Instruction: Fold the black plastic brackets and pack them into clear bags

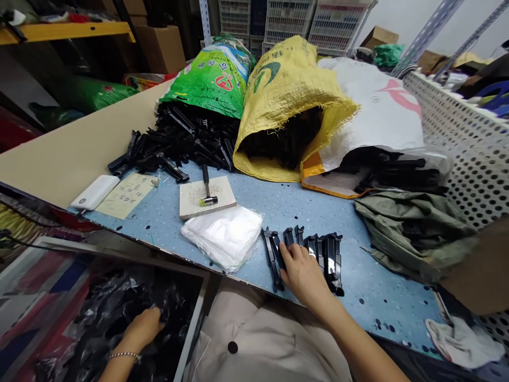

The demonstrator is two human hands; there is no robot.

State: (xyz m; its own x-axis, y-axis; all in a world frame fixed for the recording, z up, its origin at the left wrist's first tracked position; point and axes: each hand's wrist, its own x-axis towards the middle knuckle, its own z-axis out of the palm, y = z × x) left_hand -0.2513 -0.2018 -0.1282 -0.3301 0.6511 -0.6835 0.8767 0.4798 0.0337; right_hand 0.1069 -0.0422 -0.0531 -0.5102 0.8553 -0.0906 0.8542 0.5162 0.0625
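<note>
On the blue speckled tabletop, several long black plastic parts (332,260) lie side by side in a row near the front edge. My right hand (304,273) reaches over the middle of this row, its thumb and fingers curled around black parts there; the palm hides some of them. My left hand (141,329), with a beaded bracelet at the wrist, is down in an open bin below the table's edge. It rests among black parts in clear plastic bags (119,302), and its fingertips are hidden. A stack of clear plastic bags (225,233) lies left of the row.
A small hammer (209,201) lies on a pale block (186,199). Loose black parts (178,140) spill from a green sack (214,74); a yellow sack (286,90) and a white sack (369,101) stand beside it. A white power bank (95,192), handwritten note (127,196) and olive cloth (401,228) lie around.
</note>
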